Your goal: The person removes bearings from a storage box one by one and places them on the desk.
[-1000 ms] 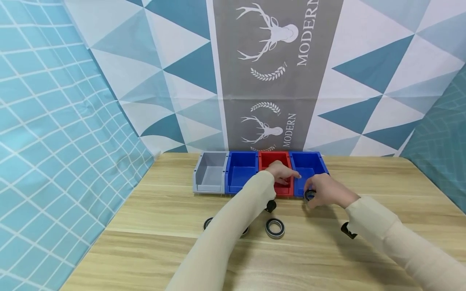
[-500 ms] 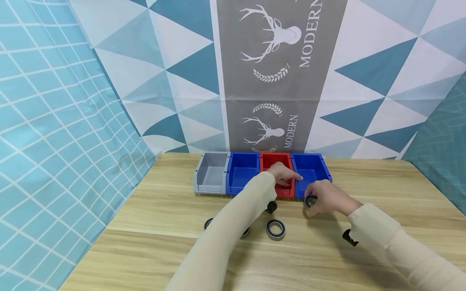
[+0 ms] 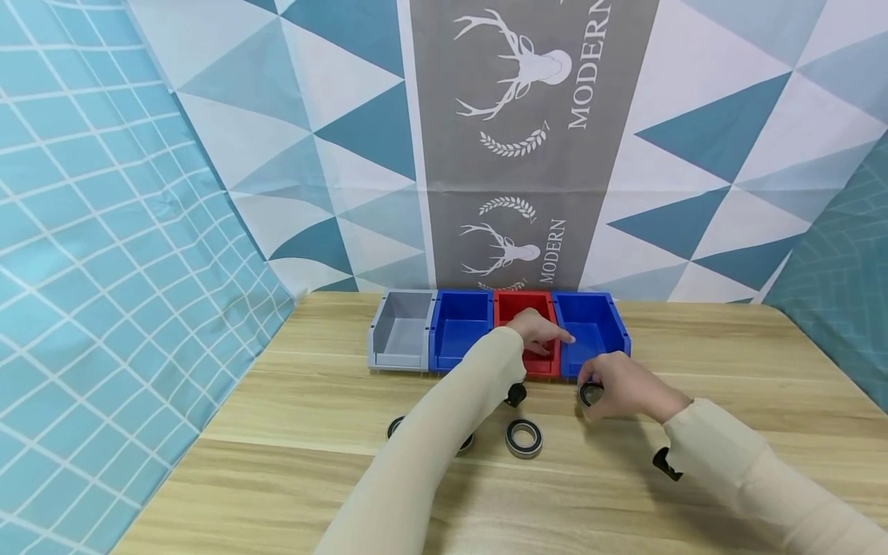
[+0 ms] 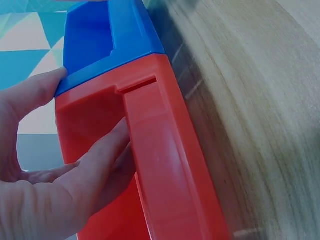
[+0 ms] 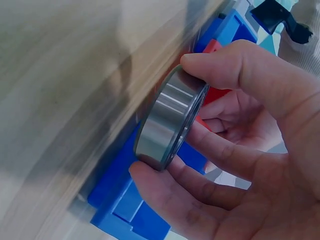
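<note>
A ball bearing [image 5: 170,117] with a shiny steel outer ring is pinched between the thumb and fingertips of my right hand [image 3: 624,385]. It is tilted, just in front of the right blue bin [image 3: 590,327]. My left hand [image 3: 536,330] reaches into the red bin [image 4: 160,160]; its fingers lie inside, behind the front lip. The left thumb touches the rim where the red and blue bins meet. Another bearing [image 3: 523,438] lies flat on the table. More bearings [image 3: 394,425] are partly hidden under the left forearm.
A grey bin [image 3: 402,331] and another blue bin [image 3: 461,327] stand to the left in the same row. The wooden table [image 3: 291,432] runs up to a patterned cloth [image 3: 347,154] behind the bins. Small black devices [image 3: 516,394] sit at both wrists.
My right hand has drawn back a little from the right blue bin toward the table front, with the bearing still pinched. The left hand stays in the red bin.
</note>
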A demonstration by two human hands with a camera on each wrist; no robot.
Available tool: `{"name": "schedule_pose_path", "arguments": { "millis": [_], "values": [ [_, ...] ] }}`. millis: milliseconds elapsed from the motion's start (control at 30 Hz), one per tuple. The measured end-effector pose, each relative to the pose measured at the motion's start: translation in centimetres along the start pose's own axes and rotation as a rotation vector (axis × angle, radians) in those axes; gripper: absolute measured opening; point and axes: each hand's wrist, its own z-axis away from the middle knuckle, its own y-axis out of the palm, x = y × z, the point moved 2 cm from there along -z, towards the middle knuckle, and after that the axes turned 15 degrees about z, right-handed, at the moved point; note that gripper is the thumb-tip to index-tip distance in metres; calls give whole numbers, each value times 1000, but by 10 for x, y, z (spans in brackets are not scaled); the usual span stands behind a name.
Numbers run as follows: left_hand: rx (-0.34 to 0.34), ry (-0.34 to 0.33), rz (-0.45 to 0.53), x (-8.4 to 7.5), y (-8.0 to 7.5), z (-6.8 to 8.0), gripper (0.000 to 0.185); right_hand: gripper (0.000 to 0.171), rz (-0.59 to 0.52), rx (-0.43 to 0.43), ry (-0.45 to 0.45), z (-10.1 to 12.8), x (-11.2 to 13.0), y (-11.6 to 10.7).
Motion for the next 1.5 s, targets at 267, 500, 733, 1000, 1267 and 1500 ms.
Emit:
{"name": "schedule_pose_path", "arguments": {
  "millis": [267, 500, 733, 1000, 1267, 1500],
  "values": [
    [13, 15, -15, -2, 0, 2, 32, 32, 7, -24, -19, 3, 0, 4],
    [26, 23, -3, 1, -1, 1, 29, 28, 11, -54, -74, 7, 8, 8],
    [25, 21, 19, 6, -2, 1, 33, 29, 27, -51, -85, 11, 11, 12],
    [23, 14, 13, 2, 0, 1, 38, 28, 14, -61, -122, 15, 11, 14],
    [18, 3, 8, 1, 1, -1, 38, 26, 3, -57, -159, 17, 15, 15],
    [22, 7, 15, 2, -2, -1, 40, 26, 5, -66, -152, 16, 14, 18]
  ]
}}
